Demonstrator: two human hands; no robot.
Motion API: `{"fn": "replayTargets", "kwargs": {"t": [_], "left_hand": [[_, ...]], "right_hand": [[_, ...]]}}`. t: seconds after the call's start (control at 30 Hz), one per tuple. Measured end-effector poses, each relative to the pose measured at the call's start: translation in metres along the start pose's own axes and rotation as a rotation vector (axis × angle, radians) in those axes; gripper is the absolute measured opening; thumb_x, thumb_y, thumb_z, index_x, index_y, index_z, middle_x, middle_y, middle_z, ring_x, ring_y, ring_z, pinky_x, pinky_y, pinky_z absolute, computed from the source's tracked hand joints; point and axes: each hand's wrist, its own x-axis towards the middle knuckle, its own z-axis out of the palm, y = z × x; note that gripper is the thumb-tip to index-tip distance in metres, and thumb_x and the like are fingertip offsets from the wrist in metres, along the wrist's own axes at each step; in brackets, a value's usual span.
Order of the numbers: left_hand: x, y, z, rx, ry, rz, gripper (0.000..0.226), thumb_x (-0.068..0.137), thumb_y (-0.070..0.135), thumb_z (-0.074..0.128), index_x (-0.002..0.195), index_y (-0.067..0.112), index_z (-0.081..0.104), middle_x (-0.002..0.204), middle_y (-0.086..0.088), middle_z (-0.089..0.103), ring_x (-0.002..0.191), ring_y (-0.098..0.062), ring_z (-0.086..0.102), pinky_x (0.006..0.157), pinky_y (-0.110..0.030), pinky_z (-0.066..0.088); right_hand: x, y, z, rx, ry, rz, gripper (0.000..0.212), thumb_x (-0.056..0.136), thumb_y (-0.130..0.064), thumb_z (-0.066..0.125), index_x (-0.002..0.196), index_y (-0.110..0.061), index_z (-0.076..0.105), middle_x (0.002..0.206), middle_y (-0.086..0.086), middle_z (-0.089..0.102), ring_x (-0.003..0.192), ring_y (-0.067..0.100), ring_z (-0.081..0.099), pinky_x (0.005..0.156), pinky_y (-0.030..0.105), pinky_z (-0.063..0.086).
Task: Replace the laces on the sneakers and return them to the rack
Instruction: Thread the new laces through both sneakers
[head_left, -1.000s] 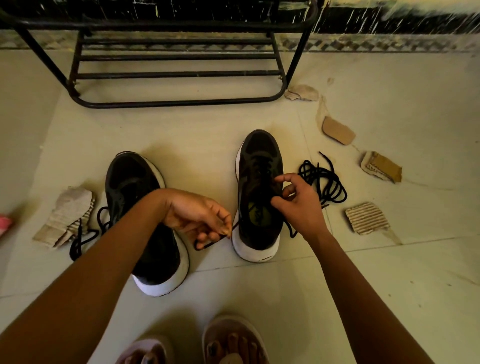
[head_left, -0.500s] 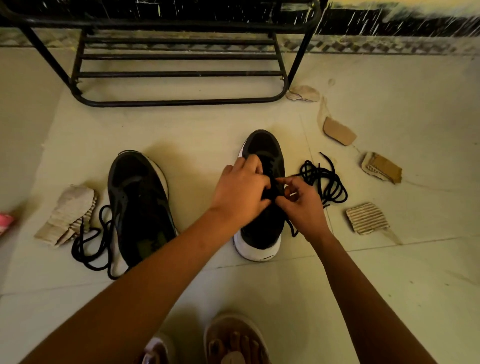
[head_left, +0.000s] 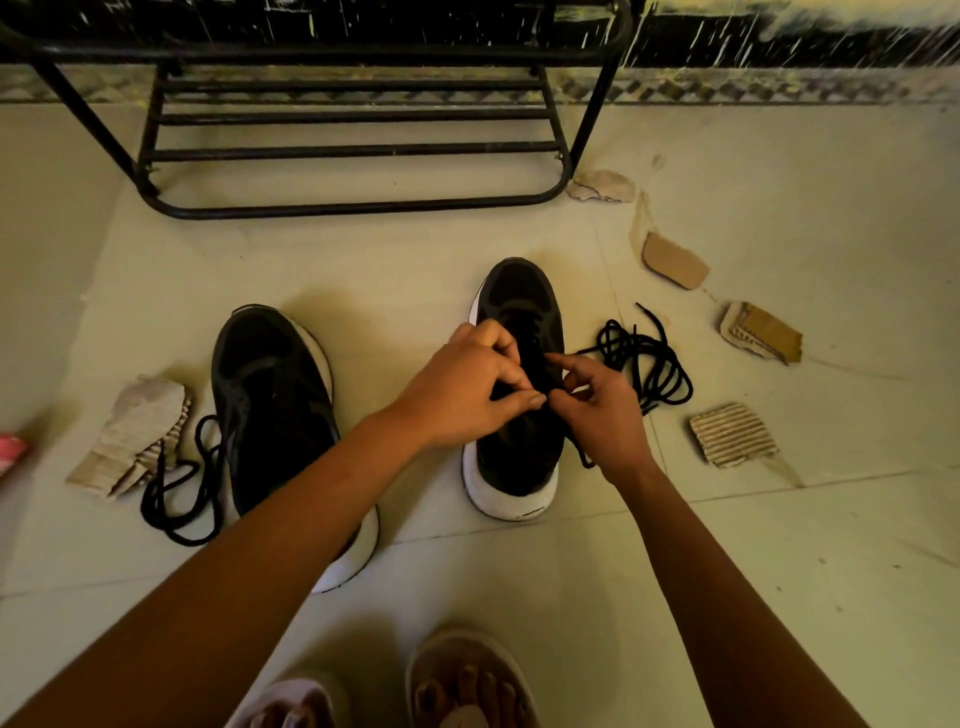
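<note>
Two black sneakers with white soles stand on the pale floor. Over the lacing area of the right sneaker (head_left: 519, 296) my left hand (head_left: 462, 384) and my right hand (head_left: 602, 405) meet, fingertips pinching the black lace threaded in that shoe. The lace itself is mostly hidden between the fingers. The left sneaker (head_left: 270, 395) stands apart to the left, partly under my left forearm. One loose black lace (head_left: 649, 364) lies coiled right of the right sneaker, another (head_left: 176, 488) left of the left sneaker. The black metal shoe rack (head_left: 353, 150) stands at the far wall.
Torn cardboard pieces lie around: one (head_left: 130, 436) at the far left, several to the right (head_left: 732, 434), (head_left: 761, 332), (head_left: 672, 260), (head_left: 602, 186). My sandalled feet (head_left: 467, 680) are at the bottom edge. A pink object (head_left: 10, 452) shows at the left border.
My left hand has swung from beside the right sneaker's heel up onto its lacing area, meeting my right hand. Between the last two frames the fingers shifted slightly on the lace.
</note>
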Motion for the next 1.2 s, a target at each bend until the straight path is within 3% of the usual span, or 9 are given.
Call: {"fn": "replayTargets", "kwargs": {"t": [0.1,0.23,0.43,0.63,0.7,0.83,0.93,1.03,1.2], "left_hand": [[0.001,-0.002,-0.001,0.194,0.018,0.135,0.019,0.085,0.022,0.062,0.1,0.026,0.072,0.112,0.003,0.048,0.104,-0.014,0.038,0.087,-0.027,0.033],[0.001,0.004,0.004,0.458,0.006,0.146,0.022,0.083,0.03,0.064,0.104,0.028,0.069,0.124,0.003,0.045,0.116,-0.019,0.035,0.088,-0.027,0.024],[0.006,0.012,0.014,0.532,0.084,0.109,0.017,0.082,0.025,0.063,0.096,0.021,0.071,0.114,-0.002,0.047,0.111,-0.025,0.039,0.087,-0.033,0.029],[0.008,0.006,-0.004,0.136,0.361,0.032,0.013,0.08,0.024,0.055,0.089,0.017,0.061,0.09,0.002,0.065,0.086,-0.02,0.058,0.076,-0.031,0.04],[0.01,0.008,-0.02,-0.086,0.472,-0.014,0.006,0.086,0.016,0.058,0.088,0.022,0.057,0.086,0.004,0.068,0.08,-0.009,0.063,0.072,-0.018,0.045],[0.015,0.017,-0.054,-0.466,0.624,-0.049,0.031,0.09,-0.002,0.053,0.082,0.028,0.05,0.081,0.011,0.066,0.078,0.001,0.067,0.067,-0.012,0.05],[0.019,0.02,-0.076,-0.447,0.645,-0.074,0.021,0.094,0.005,0.05,0.088,0.023,0.058,0.081,0.013,0.067,0.066,0.002,0.065,0.054,-0.013,0.047],[0.019,0.02,-0.088,-0.36,0.638,-0.057,0.017,0.098,0.015,0.047,0.103,0.02,0.062,0.084,0.015,0.066,0.064,-0.001,0.064,0.054,-0.015,0.05],[0.018,0.03,-0.096,-0.411,0.646,-0.013,0.018,0.098,0.017,0.046,0.103,0.015,0.062,0.087,0.011,0.067,0.068,-0.006,0.065,0.058,-0.018,0.052]], "right_hand": [[0.0,-0.001,-0.006,0.092,-0.079,0.041,0.045,0.081,0.0,0.064,0.123,-0.017,0.061,0.077,0.002,0.061,0.066,0.018,0.063,0.063,0.032,0.054],[0.001,-0.002,-0.013,0.206,-0.152,0.092,0.048,0.08,0.002,0.068,0.123,-0.017,0.059,0.077,0.0,0.06,0.062,0.008,0.062,0.056,0.022,0.052],[0.0,-0.002,-0.014,0.238,-0.173,0.115,0.051,0.079,0.005,0.068,0.124,-0.016,0.058,0.081,0.0,0.059,0.062,0.005,0.06,0.056,0.017,0.049],[0.0,-0.001,-0.015,0.295,-0.183,0.131,0.049,0.082,0.009,0.062,0.126,-0.012,0.057,0.08,0.003,0.055,0.064,0.009,0.058,0.054,0.016,0.047],[0.0,0.0,-0.015,0.303,-0.186,0.132,0.049,0.082,0.008,0.062,0.126,-0.012,0.057,0.081,0.003,0.055,0.067,0.01,0.059,0.054,0.017,0.048],[0.0,0.0,-0.014,0.292,-0.183,0.145,0.05,0.08,0.006,0.067,0.124,-0.015,0.058,0.08,0.001,0.054,0.066,0.009,0.058,0.054,0.017,0.047],[0.001,0.0,-0.014,0.267,-0.19,0.141,0.05,0.079,0.003,0.069,0.124,-0.016,0.059,0.081,0.001,0.055,0.068,0.01,0.058,0.054,0.019,0.048],[0.002,0.0,-0.014,0.252,-0.193,0.134,0.05,0.079,0.003,0.069,0.125,-0.016,0.058,0.08,0.0,0.056,0.068,0.01,0.059,0.055,0.02,0.049],[0.001,-0.002,-0.015,0.232,-0.188,0.125,0.05,0.08,0.004,0.068,0.125,-0.015,0.058,0.08,0.0,0.056,0.067,0.009,0.059,0.054,0.019,0.049]]}}
